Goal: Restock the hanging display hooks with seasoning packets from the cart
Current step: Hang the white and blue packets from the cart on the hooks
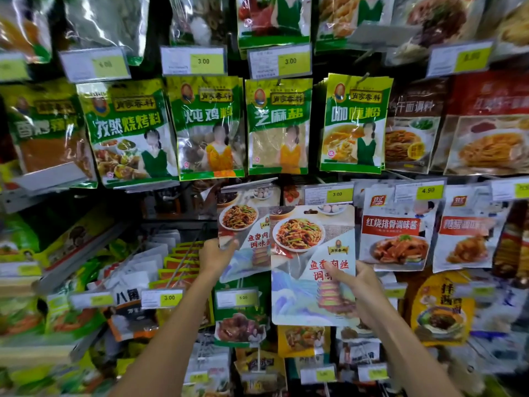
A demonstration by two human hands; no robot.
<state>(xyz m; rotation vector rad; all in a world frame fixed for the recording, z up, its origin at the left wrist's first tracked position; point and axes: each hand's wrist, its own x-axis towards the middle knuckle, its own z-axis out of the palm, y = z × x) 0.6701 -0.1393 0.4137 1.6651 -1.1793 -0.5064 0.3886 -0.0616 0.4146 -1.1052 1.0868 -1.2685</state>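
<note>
Risk: packet (313, 253), pinched by the right hand (361, 295) just below the yellow price tag (339, 194), could miss its hook, hidden here, and fall; left hand (219, 253) grips the hung packet (246, 222) below-left of that tag.

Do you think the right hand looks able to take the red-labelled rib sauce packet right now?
Probably not yet: the right hand grips the stir-fry seasoning packet, so its fingers are occupied. The rib sauce packet hangs close beside it with nothing in front, so the way itself looks free.
</note>
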